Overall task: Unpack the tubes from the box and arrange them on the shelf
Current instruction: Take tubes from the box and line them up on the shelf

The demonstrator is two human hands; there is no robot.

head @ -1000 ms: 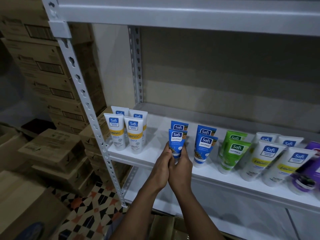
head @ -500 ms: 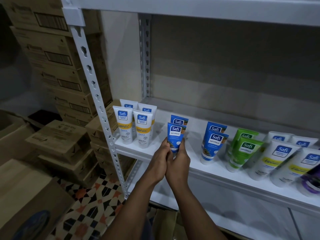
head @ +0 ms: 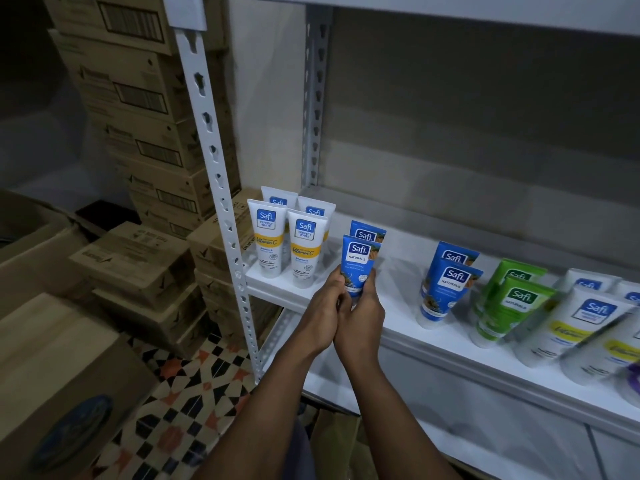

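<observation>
Both hands meet at the front edge of the white shelf (head: 398, 299) and hold one blue tube (head: 358, 263) by its lower end. The left hand (head: 320, 315) curls its fingers around the left side of the tube, and the right hand (head: 362, 320) grips the right side. The tube stands upright, but its cap is hidden, so I cannot tell if it touches the shelf. Just behind it stands a second blue tube (head: 367, 233). To the left, four white tubes (head: 268, 237) stand near the shelf's post. To the right, well apart, is a blue pair (head: 448, 289), then green tubes (head: 512, 299). Cardboard boxes (head: 138, 98) are stacked at the left.
</observation>
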